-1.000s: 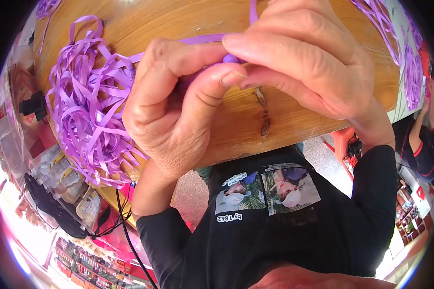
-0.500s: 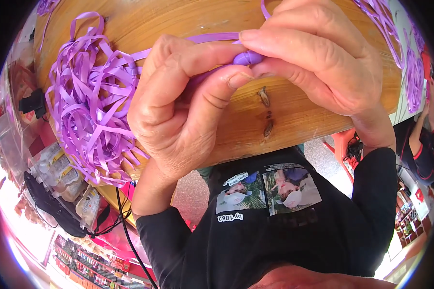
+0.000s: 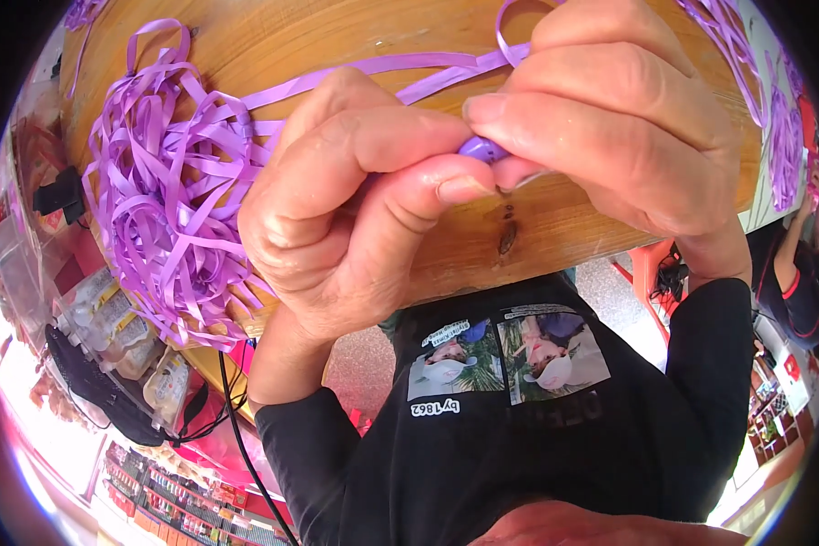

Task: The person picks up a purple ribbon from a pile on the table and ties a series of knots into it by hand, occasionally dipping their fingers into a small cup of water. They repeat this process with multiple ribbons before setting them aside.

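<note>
My left hand (image 3: pixel 337 205) pinches a small rounded purple plastic clasp (image 3: pixel 481 149) between thumb and forefinger. From the other side, the thumb and forefinger of my right hand (image 3: pixel 623 123) close on the same clasp, so both fingertips hide most of it. Purple ribbon (image 3: pixel 373 65) runs behind my hands, and a loop of it (image 3: pixel 500 27) curves up beside my right fingers. Left of my left hand lies a tangled heap of purple ribbon lanyards (image 3: pixel 177 200).
The wooden table (image 3: pixel 555 223) lies under my hands. More purple ribbons (image 3: pixel 783 146) hang at the far right, near another person's arm (image 3: pixel 792 241). At the left edge are clear plastic packages (image 3: pixel 118 337) and a black cable (image 3: pixel 237 437).
Both hands have shifted slightly with the clasp, down and to the right. The ribbon behind them now shows more, with two strands visible. My right fingers have curled further over the clasp.
</note>
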Demonstrator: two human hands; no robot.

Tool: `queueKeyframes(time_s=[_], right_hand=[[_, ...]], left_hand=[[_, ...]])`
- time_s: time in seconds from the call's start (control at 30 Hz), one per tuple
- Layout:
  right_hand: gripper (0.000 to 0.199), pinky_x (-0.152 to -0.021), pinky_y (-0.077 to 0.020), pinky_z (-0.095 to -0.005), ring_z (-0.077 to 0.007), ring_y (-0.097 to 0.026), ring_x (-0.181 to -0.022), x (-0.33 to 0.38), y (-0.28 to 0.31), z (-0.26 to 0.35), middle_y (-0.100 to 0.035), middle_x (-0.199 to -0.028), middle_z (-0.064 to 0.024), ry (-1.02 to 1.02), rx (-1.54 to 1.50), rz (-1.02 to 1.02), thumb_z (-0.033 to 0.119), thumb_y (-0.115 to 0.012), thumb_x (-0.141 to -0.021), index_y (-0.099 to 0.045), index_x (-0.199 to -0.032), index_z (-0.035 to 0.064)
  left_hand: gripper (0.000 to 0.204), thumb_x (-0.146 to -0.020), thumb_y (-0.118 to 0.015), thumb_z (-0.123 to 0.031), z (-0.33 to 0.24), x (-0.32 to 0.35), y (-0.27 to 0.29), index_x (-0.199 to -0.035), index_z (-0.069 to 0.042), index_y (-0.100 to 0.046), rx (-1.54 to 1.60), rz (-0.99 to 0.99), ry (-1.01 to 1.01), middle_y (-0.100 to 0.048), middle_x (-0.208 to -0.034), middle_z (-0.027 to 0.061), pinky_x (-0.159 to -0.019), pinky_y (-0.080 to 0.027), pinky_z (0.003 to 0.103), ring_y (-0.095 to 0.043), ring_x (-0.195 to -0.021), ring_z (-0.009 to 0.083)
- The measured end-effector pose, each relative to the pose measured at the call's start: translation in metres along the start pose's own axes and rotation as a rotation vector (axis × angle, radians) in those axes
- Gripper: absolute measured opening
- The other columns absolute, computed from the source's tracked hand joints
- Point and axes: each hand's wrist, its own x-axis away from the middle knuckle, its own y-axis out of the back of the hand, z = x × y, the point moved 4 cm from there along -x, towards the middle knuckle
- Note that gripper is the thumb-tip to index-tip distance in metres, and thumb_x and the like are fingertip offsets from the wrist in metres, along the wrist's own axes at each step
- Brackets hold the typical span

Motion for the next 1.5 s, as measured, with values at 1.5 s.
queueKeyframes(time_s=[1.5], right_hand=[[0.030, -0.054, -0.0458, -0.0249, -0.0190, -0.060, -0.068, -0.009, 0.018, -0.001, -0.064, -0.083, -0.0102, -0.094, -0.046, 0.165, 0.009, -0.071, -0.074, -0.064, -0.101, -0.0032]], left_hand=[[0.017, -0.080, -0.070, -0.012, -0.004, -0.001, -0.002, -0.088, 0.002, -0.063, -0.014, 0.005, 0.033, -0.058, -0.079, 0.0036, -0.069, -0.038, 0.024, -0.049, -0.073, 0.0123]])
